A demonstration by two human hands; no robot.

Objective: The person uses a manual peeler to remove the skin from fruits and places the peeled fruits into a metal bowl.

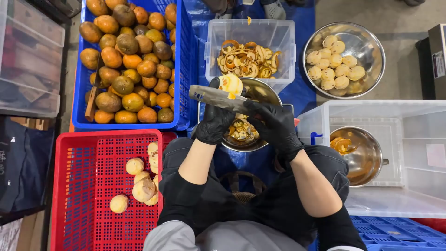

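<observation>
- Fruit (231, 84), half-peeled, pale yellow-orange, was gripped in left hand (214, 122) (black glove), fingers closed round its underside, above steel bowl (265, 91) in front of the knees.
- Right hand (275, 124), also black-gloved, was clenched on handle end of wide-bladed knife (217, 97); blade ran left across the fruit, edge touching its lower part.
- Peel scraps (241, 131) lay in same bowl, directly under both hands.
- Clear plastic tub (251, 29) sat just beyond bowl, w/ curled orange peels (248, 59) inside.
- Blue crate (187, 60) at upper left was heaped w/ unpeeled fruit (132, 65), orange to brown-green; wooden-handled tool (93, 96) leaned at its left side.
- Red crate (88, 186) at lower left held several peeled fruits (141, 183), grouped near its right wall.
- Round steel basin (369, 44) at upper right held approx. a dozen peeled pale fruits (335, 62).
- Smaller steel bowl (367, 158) w/ few peel bits (343, 145) sat inside clear bin (418, 139) on right.
- Blue sheet (304, 90) covered floor under bowls & tub.
</observation>
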